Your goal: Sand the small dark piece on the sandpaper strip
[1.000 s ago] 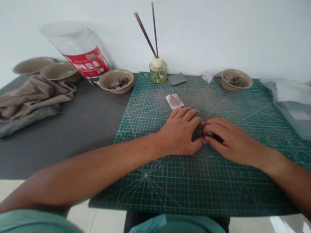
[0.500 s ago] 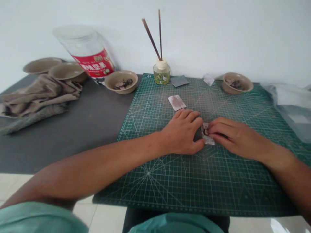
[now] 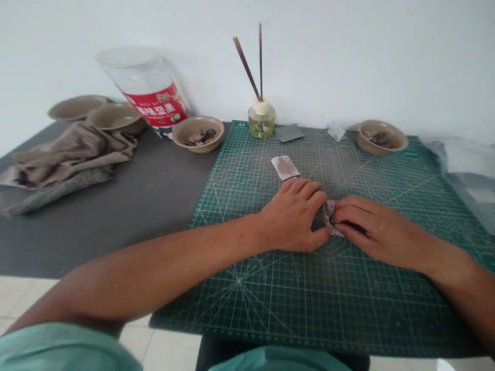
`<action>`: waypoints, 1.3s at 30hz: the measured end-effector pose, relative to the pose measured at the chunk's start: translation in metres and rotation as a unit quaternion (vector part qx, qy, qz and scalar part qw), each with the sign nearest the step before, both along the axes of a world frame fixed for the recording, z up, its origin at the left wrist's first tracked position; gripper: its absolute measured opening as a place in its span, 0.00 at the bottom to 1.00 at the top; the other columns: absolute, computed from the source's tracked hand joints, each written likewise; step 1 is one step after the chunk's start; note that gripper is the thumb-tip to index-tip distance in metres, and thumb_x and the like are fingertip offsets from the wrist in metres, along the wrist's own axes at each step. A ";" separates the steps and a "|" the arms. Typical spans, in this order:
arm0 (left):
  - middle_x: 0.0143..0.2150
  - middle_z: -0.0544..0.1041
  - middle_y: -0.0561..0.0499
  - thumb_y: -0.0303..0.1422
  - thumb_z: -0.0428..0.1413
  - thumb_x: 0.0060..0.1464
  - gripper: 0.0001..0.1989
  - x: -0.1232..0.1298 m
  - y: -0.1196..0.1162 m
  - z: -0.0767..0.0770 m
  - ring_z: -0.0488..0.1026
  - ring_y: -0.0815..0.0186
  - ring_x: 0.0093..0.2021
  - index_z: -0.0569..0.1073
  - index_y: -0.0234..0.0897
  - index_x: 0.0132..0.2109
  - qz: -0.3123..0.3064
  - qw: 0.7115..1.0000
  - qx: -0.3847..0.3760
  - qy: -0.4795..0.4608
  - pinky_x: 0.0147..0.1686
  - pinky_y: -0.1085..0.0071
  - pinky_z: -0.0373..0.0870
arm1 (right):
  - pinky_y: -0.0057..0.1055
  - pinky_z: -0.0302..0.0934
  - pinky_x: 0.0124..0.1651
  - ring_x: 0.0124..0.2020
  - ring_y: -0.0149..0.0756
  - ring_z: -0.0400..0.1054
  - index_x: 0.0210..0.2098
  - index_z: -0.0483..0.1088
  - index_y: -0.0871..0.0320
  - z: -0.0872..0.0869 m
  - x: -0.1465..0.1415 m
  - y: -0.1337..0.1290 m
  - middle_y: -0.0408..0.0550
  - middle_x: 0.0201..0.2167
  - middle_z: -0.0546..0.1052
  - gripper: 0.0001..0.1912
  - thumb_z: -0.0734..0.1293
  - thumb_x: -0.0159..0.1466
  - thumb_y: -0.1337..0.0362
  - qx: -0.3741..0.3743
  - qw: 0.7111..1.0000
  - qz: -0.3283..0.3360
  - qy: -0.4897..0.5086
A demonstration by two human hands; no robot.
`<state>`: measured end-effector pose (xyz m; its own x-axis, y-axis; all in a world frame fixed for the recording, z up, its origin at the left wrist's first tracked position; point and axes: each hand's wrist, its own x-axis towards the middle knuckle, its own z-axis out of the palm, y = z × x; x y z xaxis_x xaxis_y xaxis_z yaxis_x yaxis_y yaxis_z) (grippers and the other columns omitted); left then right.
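Observation:
On the green cutting mat [image 3: 270,299] lies a small stained whitish sheet [image 3: 329,212], partly covered by my fingers. My left hand [image 3: 297,215] rests palm down at the sheet's left edge, fingers curved and thumb apart. From the right, my right hand [image 3: 367,221] pinches a small dark piece against the sheet; its fingertips hide most of that piece. Beyond my left hand lies another whitish sheet [image 3: 285,167] with a brown smear.
Bowls with small pieces stand at back left [image 3: 198,135] and back right [image 3: 382,137]. A reed diffuser [image 3: 261,119], grey sheet [image 3: 289,133], large jar [image 3: 154,103], cloth [image 3: 69,154] and plastic bag [image 3: 467,165] lie around the back and sides.
The whole view has shifted slightly, with things sitting a little lower and further right. My right fingertips have moved slightly over the sheet, covering more of the dark piece.

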<state>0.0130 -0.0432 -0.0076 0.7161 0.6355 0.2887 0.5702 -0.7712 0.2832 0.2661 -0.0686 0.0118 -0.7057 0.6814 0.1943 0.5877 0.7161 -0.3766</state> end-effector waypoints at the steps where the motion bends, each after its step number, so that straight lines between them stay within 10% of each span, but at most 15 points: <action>1: 0.71 0.73 0.35 0.50 0.60 0.66 0.32 0.000 0.000 0.000 0.68 0.43 0.71 0.72 0.30 0.65 0.000 1.000 -0.001 -0.001 0.74 0.44 0.62 | 0.42 0.72 0.47 0.43 0.43 0.77 0.44 0.76 0.52 0.000 0.000 0.000 0.50 0.43 0.81 0.08 0.65 0.78 0.64 0.000 1.000 -0.001 0.002; 39: 0.73 0.72 0.34 0.48 0.60 0.65 0.26 0.000 0.000 0.005 0.66 0.41 0.75 0.77 0.32 0.60 0.003 0.999 -0.007 0.038 0.73 0.42 0.67 | 0.39 0.69 0.43 0.42 0.42 0.77 0.44 0.75 0.53 0.001 -0.007 0.004 0.49 0.44 0.80 0.09 0.63 0.78 0.68 0.003 0.998 -0.024 -0.056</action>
